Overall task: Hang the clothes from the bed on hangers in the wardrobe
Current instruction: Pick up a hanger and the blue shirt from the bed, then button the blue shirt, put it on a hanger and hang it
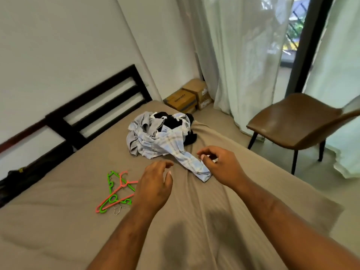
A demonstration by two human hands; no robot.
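Leaning over the bed [58, 221], with the heap of clothes [148, 137] lying on the sheet towards the far side. Hovering the left hand [153, 186] above the sheet, fingers relaxed and a little spread, holding nothing, just to the right of the green and pink hangers [116, 191] lying tangled together. Holding the right hand [220, 166] at the cuff end of the plaid shirt [165, 145], where its sleeve [194, 166] trails out of the heap; fingers curled, thumb right at the cloth (pinching it or only touching, not possible to tell).

Judging this as the very start: going for the first garment, nothing hung yet. Advising against hauling by the cuff alone, since the black garment [171, 119] is lying bundled into the same heap and is likely to come along. Better working up the sleeve to the collar or shoulders, lifting the shirt free, then teasing a single hanger out of the tangle with the left hand. Not seeing the wardrobe anywhere in this view.
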